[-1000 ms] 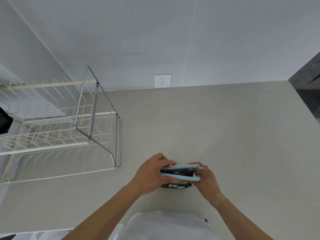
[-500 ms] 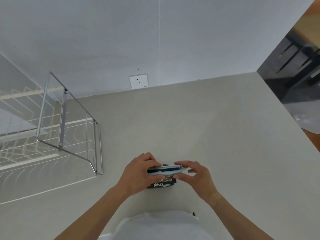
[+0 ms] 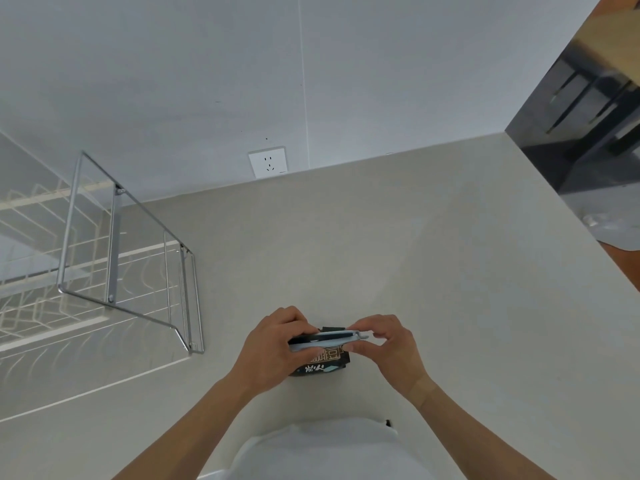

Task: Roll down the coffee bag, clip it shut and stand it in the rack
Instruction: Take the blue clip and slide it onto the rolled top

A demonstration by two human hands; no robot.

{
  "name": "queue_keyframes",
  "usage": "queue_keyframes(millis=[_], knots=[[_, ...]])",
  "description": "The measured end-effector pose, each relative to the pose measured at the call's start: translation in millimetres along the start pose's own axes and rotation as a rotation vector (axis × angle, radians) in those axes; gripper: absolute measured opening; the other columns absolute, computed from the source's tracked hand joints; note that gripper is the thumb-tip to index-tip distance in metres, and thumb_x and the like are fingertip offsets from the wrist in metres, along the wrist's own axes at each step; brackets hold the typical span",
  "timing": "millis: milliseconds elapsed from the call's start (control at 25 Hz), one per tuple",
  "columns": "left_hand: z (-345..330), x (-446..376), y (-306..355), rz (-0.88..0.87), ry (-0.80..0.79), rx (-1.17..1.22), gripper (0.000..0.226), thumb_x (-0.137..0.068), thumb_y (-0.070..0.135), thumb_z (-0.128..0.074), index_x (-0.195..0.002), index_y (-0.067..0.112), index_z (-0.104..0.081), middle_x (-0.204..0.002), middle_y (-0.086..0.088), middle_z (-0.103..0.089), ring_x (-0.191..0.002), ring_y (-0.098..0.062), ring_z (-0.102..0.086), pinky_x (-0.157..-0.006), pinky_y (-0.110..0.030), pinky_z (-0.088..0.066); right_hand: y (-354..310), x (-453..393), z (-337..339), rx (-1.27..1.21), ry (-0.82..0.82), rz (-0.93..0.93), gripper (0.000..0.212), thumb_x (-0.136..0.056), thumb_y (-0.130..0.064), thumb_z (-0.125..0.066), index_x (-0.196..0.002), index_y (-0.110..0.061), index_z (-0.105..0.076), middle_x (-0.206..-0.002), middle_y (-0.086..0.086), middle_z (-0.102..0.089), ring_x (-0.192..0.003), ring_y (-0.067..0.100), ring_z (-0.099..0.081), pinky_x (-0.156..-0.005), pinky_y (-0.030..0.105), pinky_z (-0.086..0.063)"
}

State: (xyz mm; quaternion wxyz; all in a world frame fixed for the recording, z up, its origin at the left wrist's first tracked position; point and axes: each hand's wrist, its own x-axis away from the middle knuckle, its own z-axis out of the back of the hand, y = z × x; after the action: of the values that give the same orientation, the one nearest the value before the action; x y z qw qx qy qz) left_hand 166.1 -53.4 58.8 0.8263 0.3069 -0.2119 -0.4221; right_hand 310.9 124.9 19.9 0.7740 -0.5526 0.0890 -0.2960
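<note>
The bag [image 3: 320, 362] is held on the counter [image 3: 433, 271], well apart from the rack [image 3: 128, 258], with the left hand [image 3: 273, 344] gripping bag and clip [image 3: 325, 341] and the right hand [image 3: 388, 344] pinching the clip's end, so the roll may be lost if the latch is missed.

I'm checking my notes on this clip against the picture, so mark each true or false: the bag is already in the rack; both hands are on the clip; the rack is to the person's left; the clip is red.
1. The coffee bag is in the rack: false, it is on the counter.
2. The left hand and right hand are on the clip: true.
3. Rack to the left: true.
4. Clip is red: false, pale blue.
</note>
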Motion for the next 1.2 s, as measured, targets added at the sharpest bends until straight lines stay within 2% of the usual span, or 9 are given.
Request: queue_keyframes(millis=[120,280,440,600,680,800,960,1040,1200], knots=[[-0.8,1.0,0.3,0.014,0.012,0.017,0.023,-0.077,0.036,-0.077,-0.098,0.027,-0.072,-0.09,0.018,-0.056,-0.083,-0.006,-0.055,-0.073,-0.032,-0.051,1.0,0.1,-1.2,0.01,-0.002,-0.002,0.023,-0.065,-0.025,-0.085,-0.083,-0.034,-0.074,-0.095,-0.009,-0.069,-0.098,0.0,-0.055,-0.078,0.006,-0.042],[-1.7,2.4,-1.5,0.024,0.026,0.021,0.023,-0.076,0.034,-0.077,-0.097,0.024,-0.072,-0.09,0.017,-0.056,-0.082,-0.007,-0.056,-0.074,-0.034,-0.052,-0.7,2.2,-3.5,0.028,0.017,0.046,0.026,-0.066,-0.023,-0.084,-0.081,-0.038,-0.07,-0.095,-0.005,-0.068,-0.096,0.0,-0.057,-0.079,0.007,-0.044],[-1.2,1.8,-3.6,0.03,0.047,0.034,0.023,-0.076,0.034,-0.078,-0.095,0.023,-0.072,-0.09,0.015,-0.057,-0.081,-0.008,-0.056,-0.071,-0.034,-0.052,-3.9,2.8,-8.3,0.064,0.033,0.11,0.021,-0.07,-0.026,-0.082,-0.084,-0.035,-0.07,-0.093,-0.014,-0.069,-0.099,0.003,-0.057,-0.083,0.011,-0.045],[-0.7,2.0,-4.0,0.027,0.048,0.007,0.023,-0.075,0.037,-0.076,-0.096,0.027,-0.071,-0.09,0.016,-0.058,-0.081,-0.006,-0.055,-0.07,-0.032,-0.052,-7.2,5.0,-6.2,0.113,0.017,0.154,0.026,-0.072,-0.035,-0.078,-0.09,-0.048,-0.065,-0.096,-0.027,-0.065,-0.102,0.001,-0.055,-0.085,0.009,-0.044],[0.5,3.7,-2.9,-0.016,0.048,-0.064,0.028,-0.076,0.042,-0.075,-0.1,0.03,-0.07,-0.093,0.015,-0.06,-0.083,-0.006,-0.054,-0.072,-0.028,-0.049,-9.0,5.9,-7.1,0.095,0.0,0.16,0.028,-0.069,-0.039,-0.08,-0.092,-0.05,-0.068,-0.097,-0.026,-0.067,-0.103,0.0,-0.055,-0.086,0.009,-0.044],[1.7,0.9,4.3,-0.121,0.08,-0.15,0.034,-0.079,0.049,-0.069,-0.109,0.033,-0.067,-0.098,0.01,-0.061,-0.087,-0.008,-0.053,-0.076,-0.021,-0.041,-10.9,4.5,-12.0,0.045,0.025,0.128,0.031,-0.067,-0.031,-0.084,-0.088,-0.049,-0.07,-0.09,-0.023,-0.07,-0.099,0.003,-0.057,-0.084,0.012,-0.046],[-1.3,-11.1,21.6,-0.232,0.133,-0.237,0.011,-0.083,0.032,-0.073,-0.093,0.027,-0.073,-0.083,0.007,-0.066,-0.078,-0.015,-0.058,-0.071,-0.033,-0.049,-12.5,6.9,-15.0,0.037,0.061,0.129,0.03,-0.067,-0.031,-0.084,-0.09,-0.045,-0.072,-0.097,-0.026,-0.069,-0.101,0.005,-0.055,-0.082,0.007,-0.043],[-2.4,-14.3,26.7,-0.273,0.125,-0.298,0.007,-0.083,0.029,-0.073,-0.089,0.025,-0.074,-0.078,0.007,-0.067,-0.074,-0.017,-0.059,-0.07,-0.034,-0.05,-13.9,9.0,-15.4,0.058,0.089,0.157,0.028,-0.066,-0.035,-0.083,-0.088,-0.048,-0.071,-0.092,-0.024,-0.07,-0.1,0.005,-0.054,-0.082,0.008,-0.043],[-2.5,-15.3,27.6,-0.362,0.107,-0.397,0.007,-0.087,0.024,-0.065,-0.086,0.021,-0.072,-0.08,0.006,-0.067,-0.077,-0.019,-0.061,-0.076,-0.035,-0.05,-17.9,8.4,-15.9,0.103,0.095,0.179,0.022,-0.066,-0.046,-0.077,-0.087,-0.039,-0.074,-0.085,-0.027,-0.067,-0.098,0.003,-0.052,-0.078,0.008,-0.043]])
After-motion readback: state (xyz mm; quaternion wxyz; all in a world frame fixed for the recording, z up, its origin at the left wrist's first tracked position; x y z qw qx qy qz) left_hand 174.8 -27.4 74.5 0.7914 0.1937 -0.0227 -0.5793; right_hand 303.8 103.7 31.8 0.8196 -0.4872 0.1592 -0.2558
